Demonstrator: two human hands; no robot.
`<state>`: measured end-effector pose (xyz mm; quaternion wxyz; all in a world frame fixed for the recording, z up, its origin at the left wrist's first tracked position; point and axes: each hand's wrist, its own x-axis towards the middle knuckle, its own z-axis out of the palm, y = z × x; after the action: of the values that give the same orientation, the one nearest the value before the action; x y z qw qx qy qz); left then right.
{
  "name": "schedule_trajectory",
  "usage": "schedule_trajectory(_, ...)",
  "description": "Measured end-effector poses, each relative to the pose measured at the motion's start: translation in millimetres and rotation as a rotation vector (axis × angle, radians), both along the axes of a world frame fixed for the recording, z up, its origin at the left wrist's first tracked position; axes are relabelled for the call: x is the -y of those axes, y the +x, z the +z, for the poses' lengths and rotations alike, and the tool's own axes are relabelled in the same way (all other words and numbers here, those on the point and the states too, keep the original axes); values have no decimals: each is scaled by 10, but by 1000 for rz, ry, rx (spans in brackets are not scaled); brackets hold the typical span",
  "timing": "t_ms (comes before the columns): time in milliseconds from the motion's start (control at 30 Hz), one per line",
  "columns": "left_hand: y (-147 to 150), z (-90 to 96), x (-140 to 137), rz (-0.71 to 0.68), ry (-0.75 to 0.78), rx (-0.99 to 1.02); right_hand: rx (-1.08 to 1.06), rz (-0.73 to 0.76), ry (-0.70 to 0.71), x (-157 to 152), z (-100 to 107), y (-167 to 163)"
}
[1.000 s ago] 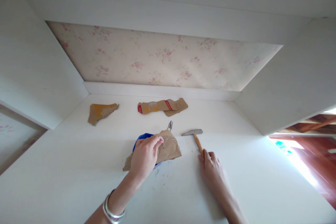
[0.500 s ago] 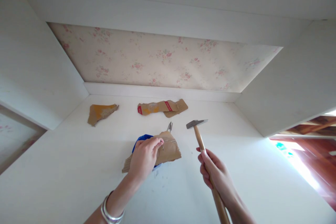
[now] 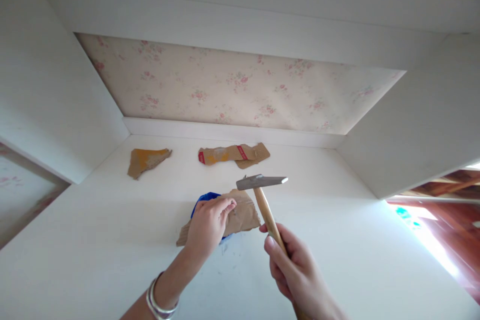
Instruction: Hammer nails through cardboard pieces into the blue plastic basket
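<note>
My right hand (image 3: 294,267) is wrapped round the wooden handle of a hammer (image 3: 268,210). Its grey metal head is raised, appearing above the right part of a torn piece of brown cardboard (image 3: 245,215). Over that cardboard, my left hand (image 3: 208,222) pinches a tiny dark-tipped item, apparently a nail (image 3: 233,203), between thumb and forefinger; most of it is hidden by the fingers. Under the cardboard lies something blue (image 3: 204,200), only its edges showing. Thin metal pieces behind the cardboard are mostly covered by the hammer head.
Two cardboard scraps, one with red tape (image 3: 221,155) and one with an orange patch (image 3: 146,162), lie farther back on the white surface (image 3: 337,240). White panels (image 3: 420,110) stand at both sides, with floral wallpaper (image 3: 240,85) behind. A reddish wooden floor (image 3: 453,225) shows at right.
My right hand has moved the hammer left and up, so its head now appears over the cardboard's back right edge. My left hand keeps its pinch in nearly the same place.
</note>
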<state>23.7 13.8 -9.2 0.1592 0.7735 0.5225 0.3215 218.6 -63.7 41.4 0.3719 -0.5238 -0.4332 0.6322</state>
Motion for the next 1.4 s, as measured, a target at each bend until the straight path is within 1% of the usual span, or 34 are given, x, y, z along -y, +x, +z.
schedule_trajectory(233,1,15,10,-1,5,10,111,-14,-41,74,-38,-116)
schedule_trajectory(400,-1,51,13,-4,-19,-1,147,15,-40,88,-70,-128)
schedule_trajectory(533,4,69,15,-4,-16,-31,147,-1,-23,93,-53,-139)
schedule_trajectory(633,4,53,9,-6,-4,-44,178,17,-10,83,-39,-144)
schedule_trajectory(767,2,28,-2,-9,-7,-50,173,41,-18,72,-29,-139)
schedule_trajectory(933,5,45,-11,-15,-2,-60,195,36,-10,67,-13,-127)
schedule_trajectory(1200,-2,36,-7,-19,-14,-51,202,16,-12,82,-21,-116)
schedule_trajectory(1400,-4,58,-1,-21,-46,-23,159,-13,-40,92,-30,-126)
